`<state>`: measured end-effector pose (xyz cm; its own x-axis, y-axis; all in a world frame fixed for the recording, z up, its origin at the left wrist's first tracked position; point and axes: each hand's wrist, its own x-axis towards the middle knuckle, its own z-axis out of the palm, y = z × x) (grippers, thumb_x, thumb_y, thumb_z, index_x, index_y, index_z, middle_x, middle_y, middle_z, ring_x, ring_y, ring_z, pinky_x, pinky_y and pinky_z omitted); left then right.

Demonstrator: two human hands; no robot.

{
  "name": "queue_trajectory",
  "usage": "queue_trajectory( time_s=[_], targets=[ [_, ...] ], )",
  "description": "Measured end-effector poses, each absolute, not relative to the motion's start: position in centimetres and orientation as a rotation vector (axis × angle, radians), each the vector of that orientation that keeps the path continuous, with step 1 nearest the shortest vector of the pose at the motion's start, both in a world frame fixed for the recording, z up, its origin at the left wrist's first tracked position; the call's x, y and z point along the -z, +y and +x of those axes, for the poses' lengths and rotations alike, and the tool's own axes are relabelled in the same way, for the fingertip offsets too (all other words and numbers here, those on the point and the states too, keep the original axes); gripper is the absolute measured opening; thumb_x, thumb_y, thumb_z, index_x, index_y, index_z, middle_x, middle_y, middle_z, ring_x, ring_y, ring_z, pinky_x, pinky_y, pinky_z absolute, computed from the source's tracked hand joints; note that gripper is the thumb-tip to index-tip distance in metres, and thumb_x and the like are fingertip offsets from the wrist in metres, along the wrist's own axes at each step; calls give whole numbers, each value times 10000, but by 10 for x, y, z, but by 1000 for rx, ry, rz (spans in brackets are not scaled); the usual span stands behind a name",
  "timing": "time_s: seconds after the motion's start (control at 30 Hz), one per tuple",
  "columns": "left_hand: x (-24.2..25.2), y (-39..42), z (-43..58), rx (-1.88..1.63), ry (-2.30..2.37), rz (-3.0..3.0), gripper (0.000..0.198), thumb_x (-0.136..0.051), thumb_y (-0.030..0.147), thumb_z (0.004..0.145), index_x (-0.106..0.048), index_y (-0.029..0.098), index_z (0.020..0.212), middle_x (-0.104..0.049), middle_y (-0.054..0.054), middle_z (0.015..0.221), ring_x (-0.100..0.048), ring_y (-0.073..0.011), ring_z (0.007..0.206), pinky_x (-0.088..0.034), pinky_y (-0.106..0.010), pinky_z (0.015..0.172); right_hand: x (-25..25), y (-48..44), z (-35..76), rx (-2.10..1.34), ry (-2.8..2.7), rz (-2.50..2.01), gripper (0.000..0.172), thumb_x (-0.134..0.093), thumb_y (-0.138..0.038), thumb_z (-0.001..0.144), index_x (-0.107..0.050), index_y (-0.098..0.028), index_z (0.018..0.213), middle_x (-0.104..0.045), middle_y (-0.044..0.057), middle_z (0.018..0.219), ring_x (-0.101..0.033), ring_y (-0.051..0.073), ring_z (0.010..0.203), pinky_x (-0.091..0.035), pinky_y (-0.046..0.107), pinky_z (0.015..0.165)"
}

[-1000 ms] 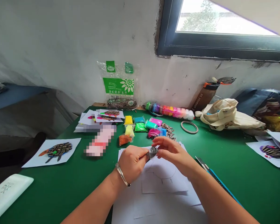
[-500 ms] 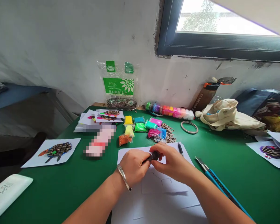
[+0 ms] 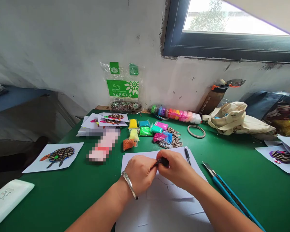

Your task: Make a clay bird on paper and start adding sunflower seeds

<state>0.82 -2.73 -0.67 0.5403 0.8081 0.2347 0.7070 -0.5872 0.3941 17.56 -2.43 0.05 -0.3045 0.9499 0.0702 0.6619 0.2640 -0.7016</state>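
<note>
Pinching one small dark lump (image 3: pixel 162 161), left hand (image 3: pixel 139 172) and right hand (image 3: pixel 177 169) both close fingertips on it over white paper (image 3: pixel 169 206).

Two hands meeting over white paper sheets (image 3: pixel 159 206) on a green table (image 3: pixel 244 167): left hand (image 3: pixel 139 174), silver bracelet (image 3: pixel 130 184) at the wrist, and right hand (image 3: pixel 177 169) pinching a small dark packet (image 3: pixel 162 161) between their fingertips. Just beyond, small bags of coloured clay (image 3: pixel 148 130) and loose sunflower seeds (image 3: pixel 175 137). Farther back, a sunflower-seed bag (image 3: pixel 122 88) against the wall. At right, a blue utility knife (image 3: pixel 228 195); at left, a seed-covered bird picture (image 3: pixel 59 154).
</note>
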Motion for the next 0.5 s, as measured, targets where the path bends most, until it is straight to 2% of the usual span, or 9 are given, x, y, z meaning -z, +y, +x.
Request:
queue_trajectory(
  time_s=[0.17,0.33,0.5],
  targets=[
    [6,-27,9,-553,1322,2536,197,-504,171,873,-626,189,719,-670,-15,682,-625,-186,670,-399,-295,626,1,-23,175,-772,-2021,-1487,150,-481,-74,694,-566,-196,718,-578,-33,668,-490,118,636,-336,232,577],
    [7,-24,7,-603,1363,2492,183,-499,198,895,-668,196,823,-707,-27,774,-654,-198,747,-434,-304,687,2,-21,180,-971,-1912,-1371,158,-539,-164,753,-617,-212,882,-610,-28,769,-524,127,704,-385,227,611],
    [8,-25,8,-535,1368,2528,176,-529,203,887,-653,198,762,-693,-17,722,-643,-200,714,-418,-309,672,5,-21,182,-892,-1976,-1420,127,-513,-127,726,-609,-203,761,-565,-42,667,-478,117,639,-341,232,566]
  ],
)
